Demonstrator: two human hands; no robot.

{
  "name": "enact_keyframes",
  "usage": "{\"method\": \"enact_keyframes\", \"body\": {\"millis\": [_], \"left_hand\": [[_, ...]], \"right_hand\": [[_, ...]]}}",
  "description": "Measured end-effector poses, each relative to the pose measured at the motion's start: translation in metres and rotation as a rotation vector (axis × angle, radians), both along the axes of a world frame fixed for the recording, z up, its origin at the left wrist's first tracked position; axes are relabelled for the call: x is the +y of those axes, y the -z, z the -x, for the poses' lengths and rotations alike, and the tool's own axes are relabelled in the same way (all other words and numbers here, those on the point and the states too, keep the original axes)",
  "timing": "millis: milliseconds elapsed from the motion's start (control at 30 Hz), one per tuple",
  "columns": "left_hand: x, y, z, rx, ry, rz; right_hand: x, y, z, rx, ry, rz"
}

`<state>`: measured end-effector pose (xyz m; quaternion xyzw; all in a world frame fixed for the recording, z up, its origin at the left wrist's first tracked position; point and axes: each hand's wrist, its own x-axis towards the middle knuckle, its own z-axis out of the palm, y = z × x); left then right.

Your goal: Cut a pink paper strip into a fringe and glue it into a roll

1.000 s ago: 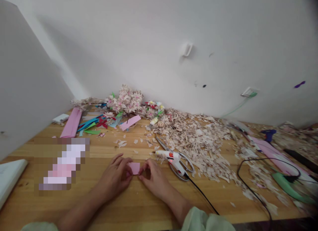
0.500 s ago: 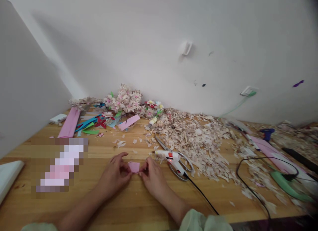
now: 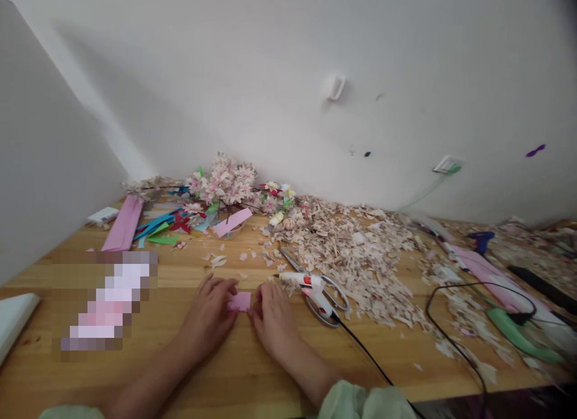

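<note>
A small pink paper piece (image 3: 239, 302) lies between my hands, low over the wooden table (image 3: 225, 377). My left hand (image 3: 211, 308) has its fingers closed on the paper's left end, partly covering it. At the paper's right edge is my right hand (image 3: 271, 315), its fingers bent together and the fingertips close to the corner; whether they pinch it is too small to tell. Just right of that hand lies a white glue gun (image 3: 311, 285) with a small red light, resting over grey-handled scissors (image 3: 336, 293).
Behind are paper flowers (image 3: 229, 181), coloured strips (image 3: 157, 223) and a pink strip (image 3: 233, 222). Pale scraps (image 3: 356, 250) spread to the right. A black cable (image 3: 367, 353) runs from the glue gun to the front edge. Farther right lie a green tool (image 3: 518, 338) and blue glue gun (image 3: 480, 240).
The pink paper has turned flatter and now lies more level. My left hand's raised fingers have come down over it, and my right fingertips have drawn together. The view has shifted slightly.
</note>
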<state>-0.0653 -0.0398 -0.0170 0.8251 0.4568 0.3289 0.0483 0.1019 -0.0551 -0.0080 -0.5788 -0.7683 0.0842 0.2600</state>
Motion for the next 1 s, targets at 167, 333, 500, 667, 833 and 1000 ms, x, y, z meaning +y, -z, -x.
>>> {"method": "enact_keyframes", "body": {"millis": [167,333,500,667,833,1000], "left_hand": [[-0.015,-0.008,-0.001,0.158,0.151,-0.138],[-0.017,-0.009,0.000,0.202,0.173,-0.133],[-0.012,-0.006,0.005,0.167,0.136,-0.013],[-0.004,-0.005,0.008,0.141,0.131,0.080],[-0.003,-0.006,0.012,0.088,0.155,0.110],[-0.009,-0.010,0.017,0.105,0.141,0.046]], "right_hand": [[0.002,0.004,-0.003,0.045,-0.023,0.008],[0.001,0.007,-0.005,0.063,-0.035,-0.011],[-0.004,0.002,-0.008,0.044,-0.152,-0.072],[-0.008,-0.001,-0.009,-0.037,-0.199,-0.138],[-0.008,0.001,-0.011,-0.102,-0.186,-0.103],[-0.007,0.003,-0.012,-0.064,-0.217,-0.109]]}}
